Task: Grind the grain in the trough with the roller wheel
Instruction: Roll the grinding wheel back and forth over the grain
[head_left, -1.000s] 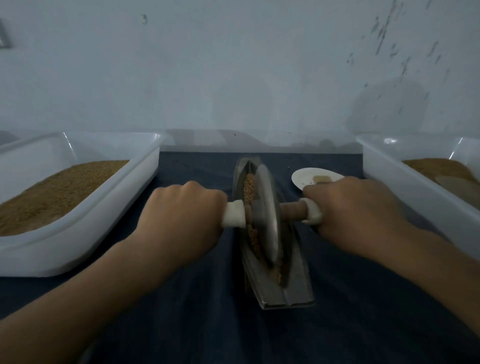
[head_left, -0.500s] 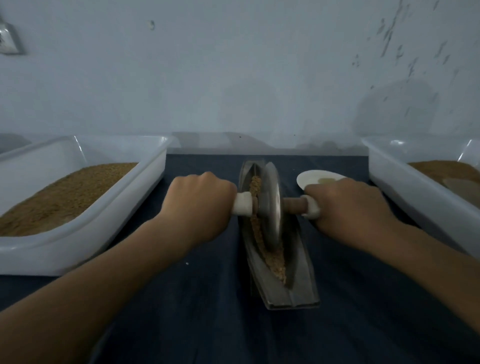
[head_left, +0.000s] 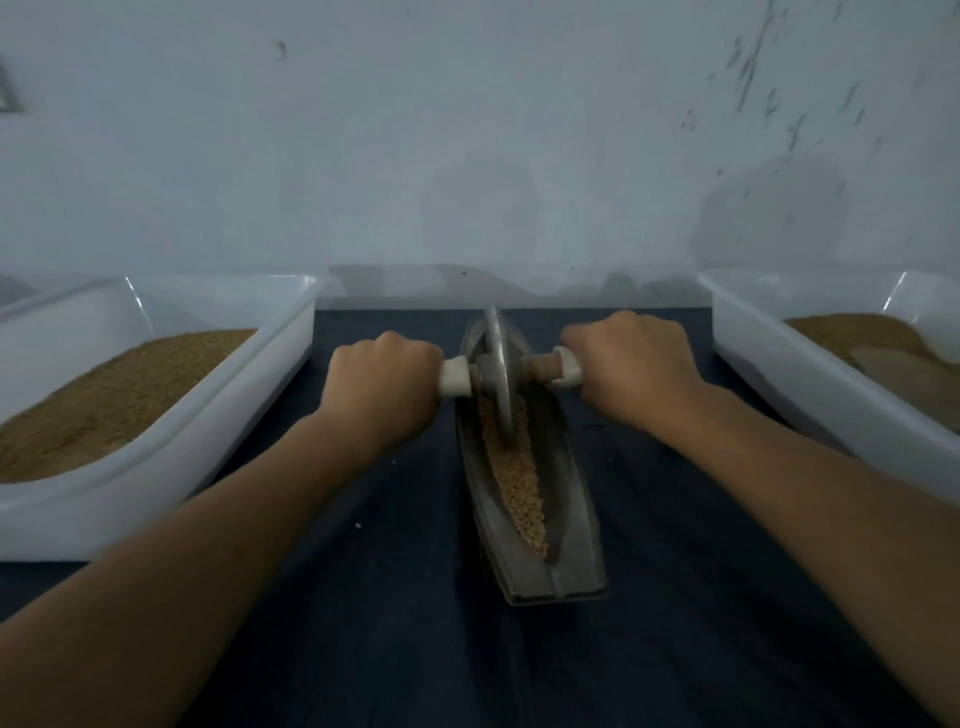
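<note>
A narrow boat-shaped metal trough (head_left: 574, 525) lies lengthwise on the dark cloth in the middle. Tan grain (head_left: 517, 478) fills its groove from the wheel to the near end. The metal roller wheel (head_left: 497, 376) stands upright in the far part of the trough. My left hand (head_left: 382, 389) grips the white-tipped handle on the wheel's left side. My right hand (head_left: 631, 371) grips the handle on the right, where a brown wooden stretch shows beside the hub.
A white tray (head_left: 171, 441) of tan grain stands at the left. Another white tray (head_left: 810, 379) with brown meal stands at the right. A pale wall (head_left: 467, 156) rises just behind the trough. Dark cloth (head_left: 415, 623) covers the table.
Both hands have pushed the wheel away from me along the trough toward its far end. More grain now lies uncovered in the near part. The small white dish is hidden behind my right hand.
</note>
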